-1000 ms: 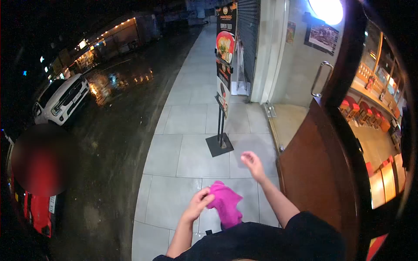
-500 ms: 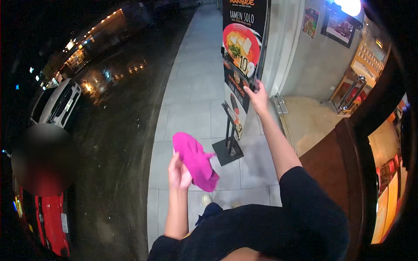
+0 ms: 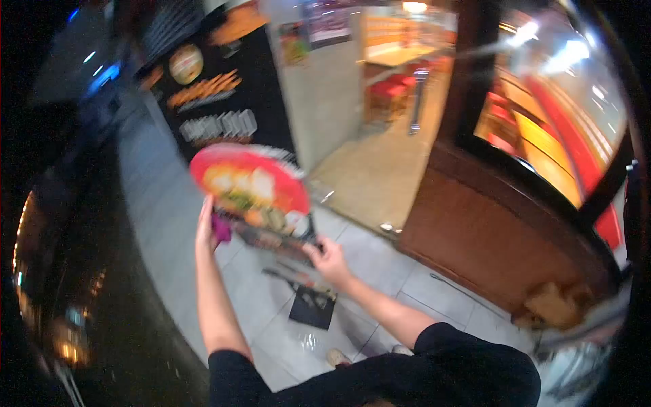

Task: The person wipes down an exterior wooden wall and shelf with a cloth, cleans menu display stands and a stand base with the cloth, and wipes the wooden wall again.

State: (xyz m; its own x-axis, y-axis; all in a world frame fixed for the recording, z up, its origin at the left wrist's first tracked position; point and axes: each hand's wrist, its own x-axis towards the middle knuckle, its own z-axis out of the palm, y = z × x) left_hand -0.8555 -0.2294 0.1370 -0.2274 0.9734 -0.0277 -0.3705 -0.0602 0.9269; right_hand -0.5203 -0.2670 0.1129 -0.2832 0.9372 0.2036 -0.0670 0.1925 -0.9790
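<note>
Sign (image 3: 254,193) left of frame centre; right hand (image 3: 331,263) pinches its right edge, left hand (image 3: 206,224) at left edge with magenta cloth (image 3: 222,228) (finger closure blurred, can't tell). Even pressure should steady it.

Both hands (image 3: 205,227) now at the sign (image 3: 251,186), pink cloth (image 3: 222,228) (mostly out of sight now) by its left edge.
</note>
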